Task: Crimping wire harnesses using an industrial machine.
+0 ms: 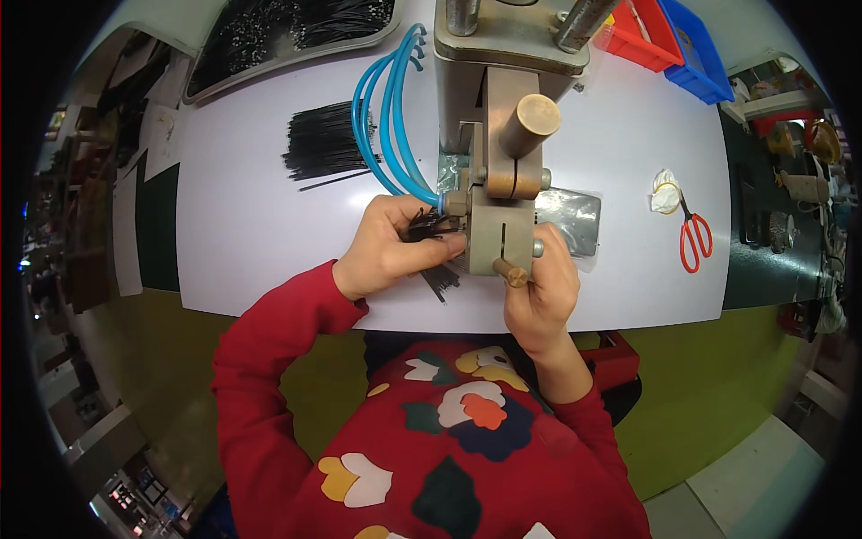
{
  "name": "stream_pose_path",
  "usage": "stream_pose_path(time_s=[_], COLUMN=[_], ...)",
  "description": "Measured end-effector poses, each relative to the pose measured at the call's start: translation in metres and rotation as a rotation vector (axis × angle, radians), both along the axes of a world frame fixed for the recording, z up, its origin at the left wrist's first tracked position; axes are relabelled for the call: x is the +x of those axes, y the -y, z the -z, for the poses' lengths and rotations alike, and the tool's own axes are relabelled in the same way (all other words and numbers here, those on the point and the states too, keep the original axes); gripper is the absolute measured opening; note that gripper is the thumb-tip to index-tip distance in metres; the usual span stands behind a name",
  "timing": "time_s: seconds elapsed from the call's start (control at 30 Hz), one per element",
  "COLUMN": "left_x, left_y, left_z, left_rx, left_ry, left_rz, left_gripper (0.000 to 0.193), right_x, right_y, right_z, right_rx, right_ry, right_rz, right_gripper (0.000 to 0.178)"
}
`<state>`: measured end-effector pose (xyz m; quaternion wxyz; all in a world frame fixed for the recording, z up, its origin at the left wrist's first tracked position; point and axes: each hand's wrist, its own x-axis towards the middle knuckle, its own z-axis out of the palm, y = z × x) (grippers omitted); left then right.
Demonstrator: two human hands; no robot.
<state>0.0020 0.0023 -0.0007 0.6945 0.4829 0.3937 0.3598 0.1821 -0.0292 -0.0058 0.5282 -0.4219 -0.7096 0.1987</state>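
A metal bench press with a brass-coloured knob stands between my hands. My left hand is closed round a bundle of thin black wires, at the left side of the press head. The ends of the bundle stick out above and below the fingers, and the fingertips are close to the press. On the other side of the head, my right hand is curled with thumb and fingers drawn together. The press hides its fingertips, and whatever they hold cannot be made out.
Blue air hoses loop into the press. A pile of black wires lies left, below a metal tray of black pieces. To the right are a clear plastic bag, red-handled scissors, a red bin and a blue bin.
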Motion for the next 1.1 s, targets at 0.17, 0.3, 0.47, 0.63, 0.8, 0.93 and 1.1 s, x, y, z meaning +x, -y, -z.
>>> stream_pose_path(time_s=[0.17,0.3,0.47,0.63,0.8,0.93,1.1], left_x=[-0.001,0.001,0.002,0.001,0.013,0.011,0.011], left_y=[-0.003,-0.008,-0.006,0.016,0.015,0.007,-0.002], left_z=[0.002,0.001,-0.004,-0.007,-0.022,-0.024,-0.018], left_rx=[0.025,0.032,0.074,0.052,-0.035,0.013,-0.026], left_ry=[-0.036,-0.027,-0.054,-0.045,0.017,0.020,-0.082], left_rz=[-0.009,-0.015,0.038,-0.091,0.003,-0.038,0.054], left_gripper=[0.014,0.015,0.029,0.034,0.020,0.022,0.023], right_x=[-0.001,0.000,0.004,-0.007,0.017,0.014,0.024], right_y=[-0.003,-0.009,0.004,0.033,0.015,0.004,0.006], right_z=[0.001,0.000,-0.013,0.005,-0.002,0.000,0.007], right_rx=[-0.030,-0.045,-0.142,-0.779,-0.849,-0.828,-0.931], right_ry=[-0.027,-0.044,-0.095,-0.660,-0.779,-0.892,-0.929], right_rz=[-0.008,-0.015,0.033,-0.247,-0.377,-0.440,-0.461], right_gripper=[0.015,0.015,0.013,0.009,0.013,0.017,0.018])
